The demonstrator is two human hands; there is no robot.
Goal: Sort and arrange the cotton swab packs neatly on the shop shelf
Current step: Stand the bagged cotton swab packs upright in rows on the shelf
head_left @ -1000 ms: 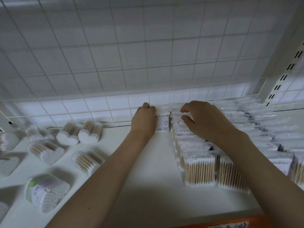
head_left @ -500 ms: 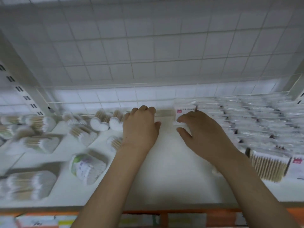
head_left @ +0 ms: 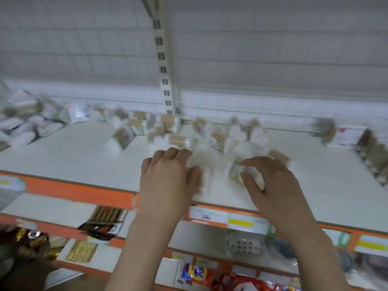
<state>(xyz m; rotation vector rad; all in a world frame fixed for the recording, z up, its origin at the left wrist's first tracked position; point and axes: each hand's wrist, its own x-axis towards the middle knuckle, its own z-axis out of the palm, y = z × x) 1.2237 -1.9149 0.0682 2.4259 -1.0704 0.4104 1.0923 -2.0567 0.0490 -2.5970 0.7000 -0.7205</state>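
The cotton swab packs (head_left: 180, 141) lie scattered along the back edge of the white shelf (head_left: 73, 156), blurred, some tipped on their sides, with two heart-shaped packs (head_left: 237, 132) standing near the rear rail. Closer to the front edge, a green-labelled swab pack (head_left: 235, 172) sits just at the fingertips of my right hand (head_left: 273, 190), whose grip is wide, fingers spread and bent above it; I cannot tell whether they touch. A blurred pack of wooden swabs (head_left: 204, 180) lies beside the thumb of my left hand (head_left: 165, 181); that grip is loosely curled, knuckles up, holding nothing I can see. Rows of flat packs (head_left: 346, 136) fill the shelf's right end. An orange price rail (head_left: 84, 192) fronts the shelf, snack packets (head_left: 195, 273) below.
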